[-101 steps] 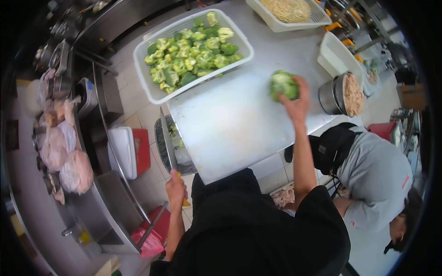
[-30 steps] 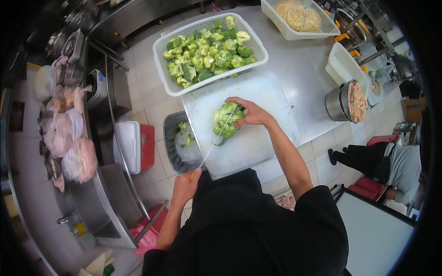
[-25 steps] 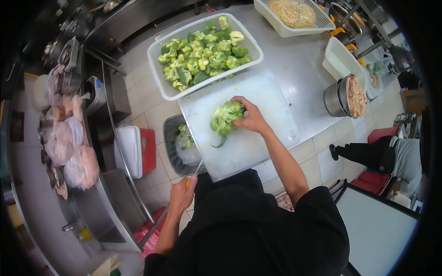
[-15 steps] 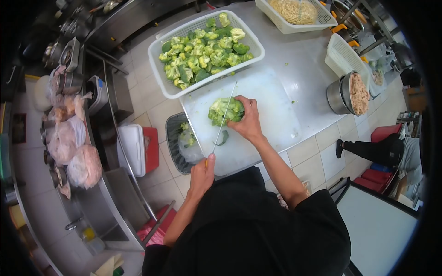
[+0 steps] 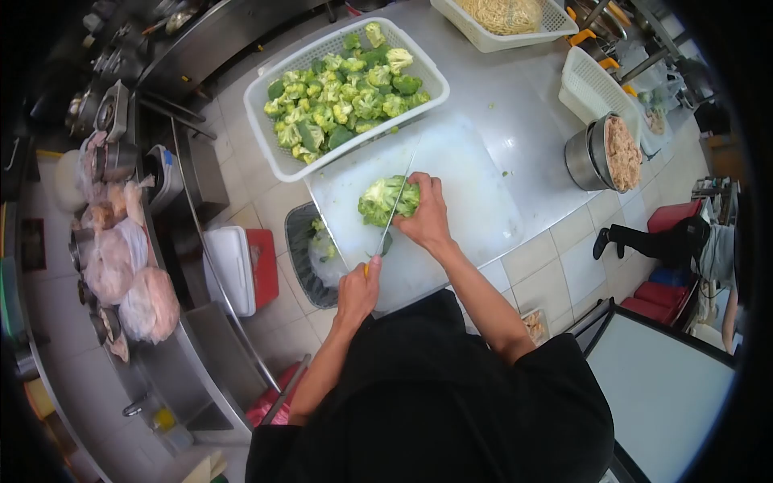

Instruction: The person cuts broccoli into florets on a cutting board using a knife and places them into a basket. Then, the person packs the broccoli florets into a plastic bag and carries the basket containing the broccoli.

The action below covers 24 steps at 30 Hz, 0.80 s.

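My left hand [image 5: 358,290] is closed around the yellow handle of a long knife [image 5: 396,204]. The blade lies across a head of broccoli [image 5: 376,203], pointing away from me. My right hand [image 5: 426,213] grips the broccoli from its right side, with the fingers curled by the blade. Under them is a white cutting board [image 5: 463,233]. A loose green leaf [image 5: 387,242] rests on the board just below the broccoli. Beyond the board stands a white basket [image 5: 441,90] heaped with cut broccoli florets [image 5: 338,101].
On the steel table [image 5: 515,121] are a basket of noodles [image 5: 515,14], another white basket [image 5: 594,88] and metal pots [image 5: 586,158] with pale food. A lined bin [image 5: 310,270] stands left of the board. Another person [image 5: 672,241] is at the far right, near red containers.
The broccoli came from the table's right side onto the board. The knife rose to it, dipped away, then returned across it. The other person is farther off than at first.
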Each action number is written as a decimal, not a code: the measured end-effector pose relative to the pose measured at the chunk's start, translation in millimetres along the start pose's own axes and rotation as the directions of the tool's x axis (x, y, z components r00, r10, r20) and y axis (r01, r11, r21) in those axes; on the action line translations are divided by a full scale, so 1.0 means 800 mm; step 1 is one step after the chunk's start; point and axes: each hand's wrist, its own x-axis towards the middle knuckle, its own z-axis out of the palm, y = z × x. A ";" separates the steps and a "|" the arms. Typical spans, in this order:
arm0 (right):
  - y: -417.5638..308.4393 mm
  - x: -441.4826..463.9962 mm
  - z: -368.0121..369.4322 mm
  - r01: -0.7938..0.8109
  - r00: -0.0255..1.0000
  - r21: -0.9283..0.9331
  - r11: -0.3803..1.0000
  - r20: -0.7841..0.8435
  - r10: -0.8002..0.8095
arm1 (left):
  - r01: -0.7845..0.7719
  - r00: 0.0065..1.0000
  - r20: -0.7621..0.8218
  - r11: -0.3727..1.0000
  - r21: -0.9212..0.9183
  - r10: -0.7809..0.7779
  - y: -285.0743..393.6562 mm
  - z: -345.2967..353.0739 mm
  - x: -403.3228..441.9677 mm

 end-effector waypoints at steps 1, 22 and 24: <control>-0.002 0.000 -0.002 -0.024 1.000 -0.004 1.000 0.015 0.024 | 0.009 1.000 0.012 1.000 -0.002 -0.009 -0.003 0.001 0.000; 0.017 0.054 -0.088 -0.111 0.924 0.159 0.981 0.381 0.043 | 0.075 0.994 0.090 0.983 -0.169 -0.060 -0.026 -0.043 0.026; -0.002 0.071 -0.091 -0.131 0.932 0.237 0.963 0.360 0.038 | 0.108 0.991 0.101 0.973 -0.204 -0.089 -0.023 -0.040 0.025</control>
